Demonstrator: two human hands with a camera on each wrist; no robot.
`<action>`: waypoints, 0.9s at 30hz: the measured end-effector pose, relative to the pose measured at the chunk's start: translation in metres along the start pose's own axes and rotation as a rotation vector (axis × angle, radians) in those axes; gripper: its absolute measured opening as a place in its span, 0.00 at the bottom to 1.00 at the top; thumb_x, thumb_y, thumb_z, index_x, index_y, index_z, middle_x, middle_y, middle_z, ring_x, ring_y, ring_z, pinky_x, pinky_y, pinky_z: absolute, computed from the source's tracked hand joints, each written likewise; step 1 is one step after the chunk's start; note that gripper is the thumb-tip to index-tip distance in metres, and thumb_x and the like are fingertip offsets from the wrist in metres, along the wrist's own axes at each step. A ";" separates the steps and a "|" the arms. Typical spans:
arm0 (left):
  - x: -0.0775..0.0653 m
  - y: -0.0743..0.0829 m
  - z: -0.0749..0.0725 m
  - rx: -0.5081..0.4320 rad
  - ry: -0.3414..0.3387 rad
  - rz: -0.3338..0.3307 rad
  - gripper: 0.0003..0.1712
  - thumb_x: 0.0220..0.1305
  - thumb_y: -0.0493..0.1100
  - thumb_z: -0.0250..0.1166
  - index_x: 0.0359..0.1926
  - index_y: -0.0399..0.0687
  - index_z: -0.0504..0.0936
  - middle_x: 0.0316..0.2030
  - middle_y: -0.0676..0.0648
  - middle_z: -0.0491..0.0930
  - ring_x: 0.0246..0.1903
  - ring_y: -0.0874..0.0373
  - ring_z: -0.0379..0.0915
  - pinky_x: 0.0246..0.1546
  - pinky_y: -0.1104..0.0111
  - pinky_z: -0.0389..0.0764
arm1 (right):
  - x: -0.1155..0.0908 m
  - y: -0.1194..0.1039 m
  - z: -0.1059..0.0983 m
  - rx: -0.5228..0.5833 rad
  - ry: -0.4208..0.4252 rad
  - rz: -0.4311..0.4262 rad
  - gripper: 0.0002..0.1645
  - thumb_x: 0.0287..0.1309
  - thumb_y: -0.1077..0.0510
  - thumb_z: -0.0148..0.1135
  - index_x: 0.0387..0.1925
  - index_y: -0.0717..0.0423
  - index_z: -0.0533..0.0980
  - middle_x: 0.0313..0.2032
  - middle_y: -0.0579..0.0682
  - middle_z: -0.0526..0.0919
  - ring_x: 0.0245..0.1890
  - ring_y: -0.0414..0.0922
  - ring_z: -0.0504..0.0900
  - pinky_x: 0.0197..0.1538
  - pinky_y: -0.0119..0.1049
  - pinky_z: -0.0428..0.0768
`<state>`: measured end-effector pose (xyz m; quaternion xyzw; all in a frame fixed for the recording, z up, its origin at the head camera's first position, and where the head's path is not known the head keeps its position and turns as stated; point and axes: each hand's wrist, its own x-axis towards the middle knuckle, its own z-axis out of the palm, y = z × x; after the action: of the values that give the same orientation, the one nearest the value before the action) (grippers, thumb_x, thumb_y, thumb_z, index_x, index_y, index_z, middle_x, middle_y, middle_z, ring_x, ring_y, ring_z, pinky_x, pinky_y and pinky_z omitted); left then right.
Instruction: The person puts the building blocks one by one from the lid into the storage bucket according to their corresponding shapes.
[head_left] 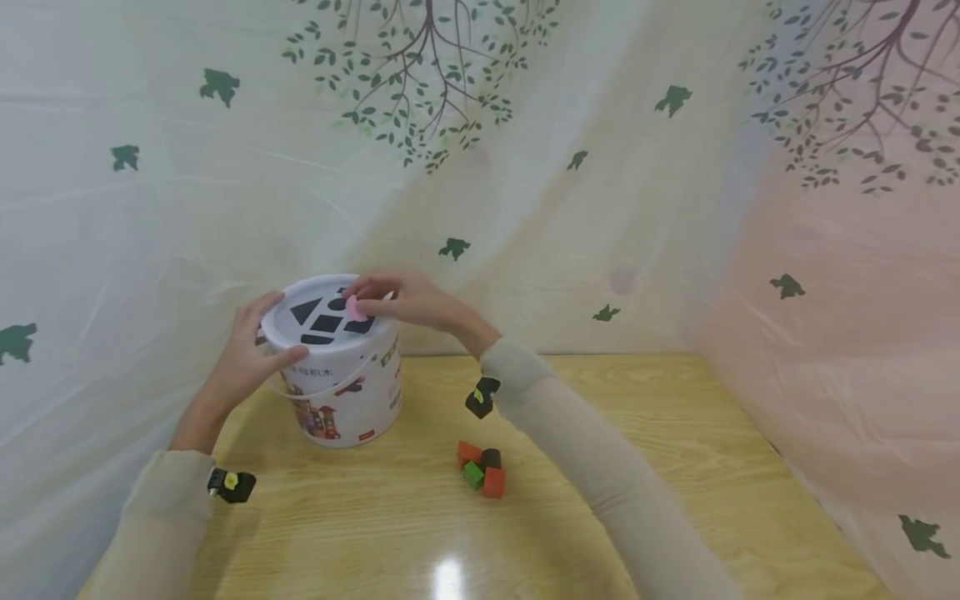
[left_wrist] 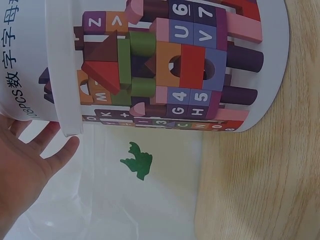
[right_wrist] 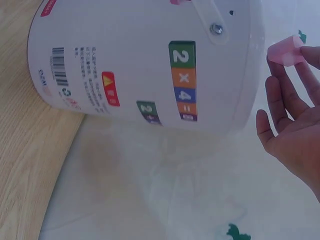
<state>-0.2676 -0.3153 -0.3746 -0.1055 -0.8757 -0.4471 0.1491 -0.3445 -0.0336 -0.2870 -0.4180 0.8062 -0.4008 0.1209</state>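
Between the two hands stands a white bucket (head_left: 348, 412) on the table (head_left: 675, 417), upright, its lid (head_left: 288, 332) cut with dark slots. The left hand (head_left: 251, 337) is spread wide against the rim on its own side, thumb toward the person and fingers toward the far side. The right hand (head_left: 405, 297) is narrow, pinching a small pink block (head_left: 356, 309) between thumb and fingers just over the lid, across from the left hand.

Nearest the left hand is a triangular slot (head_left: 306, 311); a square slot (head_left: 327, 323) and a round slot (head_left: 337, 305) lie between it and the right fingertips. One more slot shows partly under the right thumb. The block's full outline is hard to tell behind the fingers, and so is whether it touches the lid.

To do this well, the left hand should keep light, steady pressure on the rim so the bucket does not turn or slide. The right hand would do best to hold the block by its upper edges, match its face to a slot, and twist gently rather than push; a skewed block could jam.

Between the forearms, nearer the right, sits a cluster of loose blocks (head_left: 493, 482), within easy reach of the right hand.
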 end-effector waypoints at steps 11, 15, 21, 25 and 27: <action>0.000 0.001 -0.001 -0.022 -0.007 0.026 0.56 0.63 0.46 0.71 0.82 0.51 0.46 0.76 0.33 0.46 0.70 0.33 0.51 0.64 0.26 0.60 | 0.025 -0.012 0.029 -0.034 -0.086 -0.074 0.24 0.67 0.49 0.66 0.61 0.52 0.78 0.52 0.47 0.85 0.50 0.38 0.81 0.51 0.28 0.82; -0.001 0.002 -0.001 -0.030 -0.011 0.030 0.55 0.64 0.46 0.71 0.82 0.50 0.45 0.75 0.33 0.45 0.70 0.33 0.50 0.64 0.27 0.61 | 0.026 -0.012 0.035 -0.006 -0.095 -0.087 0.24 0.68 0.49 0.65 0.62 0.53 0.79 0.54 0.46 0.85 0.51 0.36 0.81 0.52 0.27 0.82; -0.001 0.003 -0.001 -0.036 -0.019 0.016 0.55 0.65 0.47 0.70 0.82 0.50 0.44 0.75 0.32 0.44 0.70 0.32 0.49 0.64 0.26 0.59 | 0.025 -0.011 0.039 -0.003 -0.102 -0.074 0.24 0.69 0.47 0.64 0.63 0.50 0.79 0.57 0.45 0.85 0.53 0.35 0.81 0.54 0.26 0.81; -0.001 0.002 -0.001 -0.032 -0.017 0.017 0.55 0.64 0.47 0.70 0.82 0.49 0.45 0.75 0.32 0.44 0.71 0.32 0.49 0.64 0.26 0.59 | 0.025 -0.011 0.040 -0.025 -0.101 -0.077 0.22 0.69 0.48 0.63 0.61 0.49 0.80 0.56 0.44 0.86 0.53 0.34 0.81 0.53 0.25 0.81; 0.000 0.001 -0.001 -0.031 -0.015 0.018 0.55 0.64 0.47 0.70 0.82 0.49 0.45 0.75 0.32 0.45 0.70 0.32 0.49 0.65 0.26 0.59 | 0.025 -0.012 0.040 -0.052 -0.099 -0.089 0.20 0.70 0.49 0.63 0.59 0.48 0.82 0.54 0.44 0.87 0.51 0.34 0.82 0.52 0.24 0.81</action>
<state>-0.2670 -0.3153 -0.3735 -0.1191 -0.8686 -0.4586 0.1450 -0.3323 -0.0785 -0.3005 -0.4759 0.7900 -0.3634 0.1318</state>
